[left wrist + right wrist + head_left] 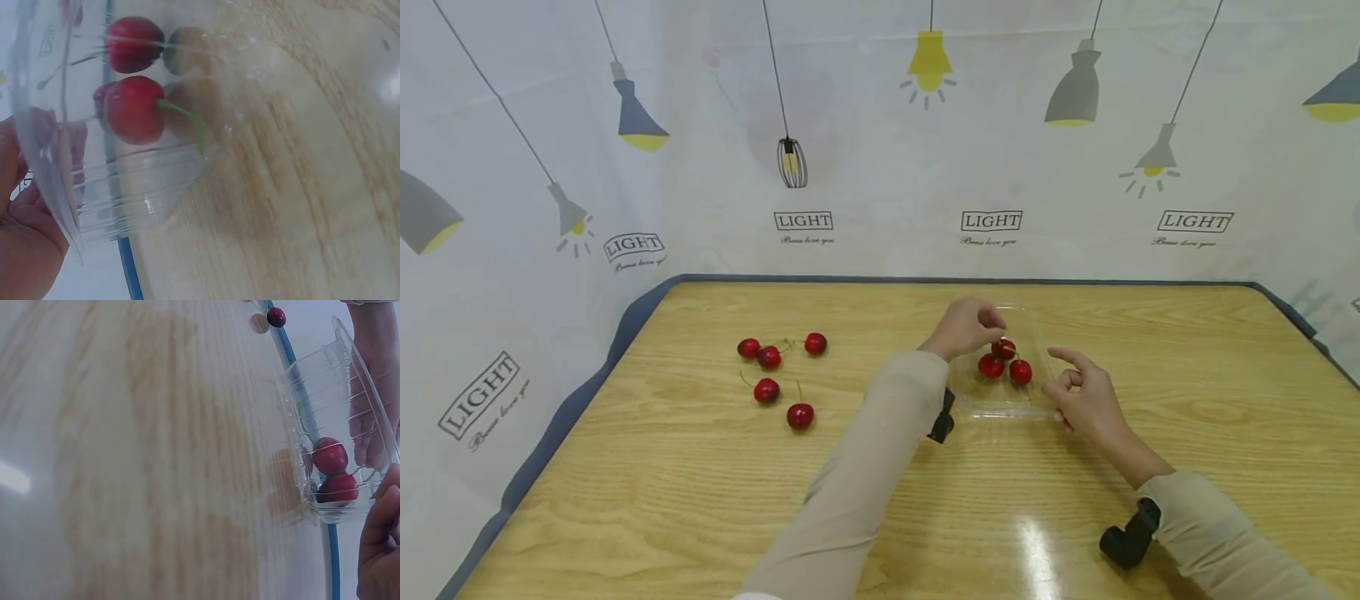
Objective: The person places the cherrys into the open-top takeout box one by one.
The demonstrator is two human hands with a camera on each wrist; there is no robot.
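Three cherries (1003,363) lie in the clear tray (1000,404) mid-table. The left hand (964,327), fingers curled, seems to be setting one in. The right hand (1082,398) steadies the rim, fingers loosely bent. Five loose cherries (778,375) wait leftward; reaching them looks next.

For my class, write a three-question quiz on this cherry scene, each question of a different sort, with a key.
1. True or false: three cherries lie in the clear tray.
2. How many loose cherries lie on the table?
3. Which hand is over the tray's cherries? A) left hand B) right hand C) neither

Key: 1. True. 2. Five. 3. A; the right hand is at the tray's near right edge.
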